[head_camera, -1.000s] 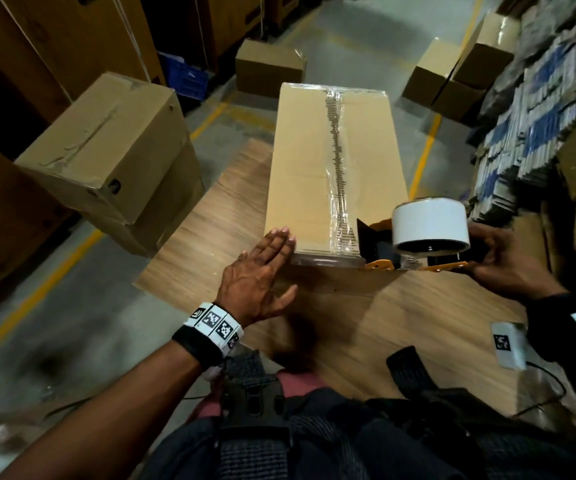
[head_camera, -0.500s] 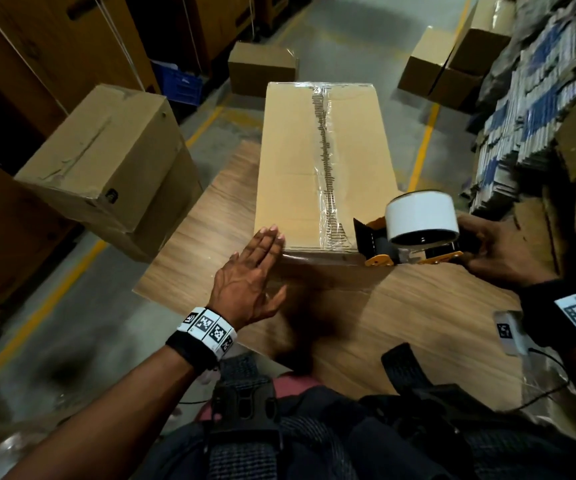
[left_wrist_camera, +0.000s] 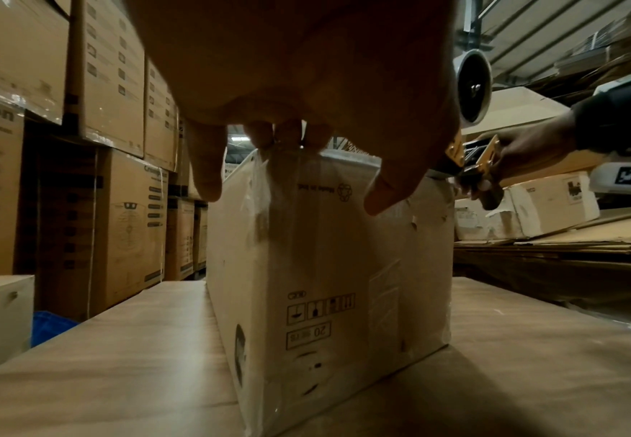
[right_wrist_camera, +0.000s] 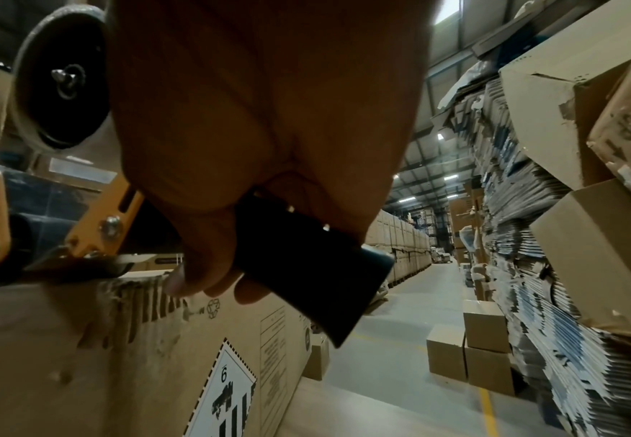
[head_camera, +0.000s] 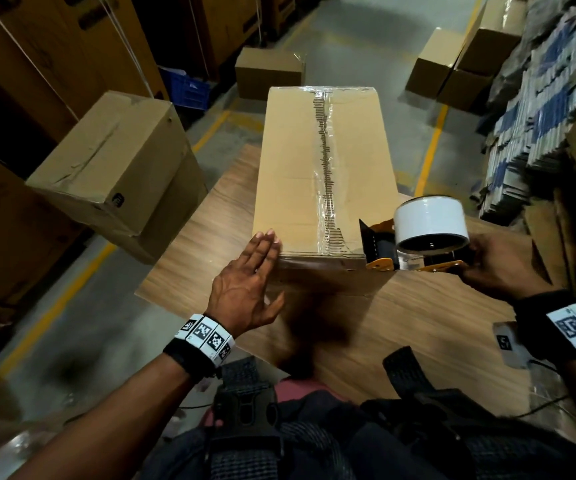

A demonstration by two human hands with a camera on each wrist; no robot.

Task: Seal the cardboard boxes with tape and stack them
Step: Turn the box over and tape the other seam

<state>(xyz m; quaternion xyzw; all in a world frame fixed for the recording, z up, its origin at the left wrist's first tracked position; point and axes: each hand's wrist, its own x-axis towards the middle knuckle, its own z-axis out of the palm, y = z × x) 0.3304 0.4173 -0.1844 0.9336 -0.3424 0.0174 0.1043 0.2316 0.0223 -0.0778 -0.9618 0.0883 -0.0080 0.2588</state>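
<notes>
box point(head_camera: 317, 174) lengthwise, long axis pointing away

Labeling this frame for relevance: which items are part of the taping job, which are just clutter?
In the job:
- long cardboard box, centre seam taped
- tape dispenser, gripped by right hand
- left hand, flat fingers on the box's near edge
- wooden table under it

Lying about:
- tilted box
- floor boxes
- blue crate
- flattened cartons

We see the long box point(head_camera: 317, 168) lying on the table point(head_camera: 418, 323), our left hand point(head_camera: 245, 289) at its near left corner, the tape dispenser point(head_camera: 414, 244) at its near right corner, another box point(head_camera: 117, 174) left of the table.
</notes>
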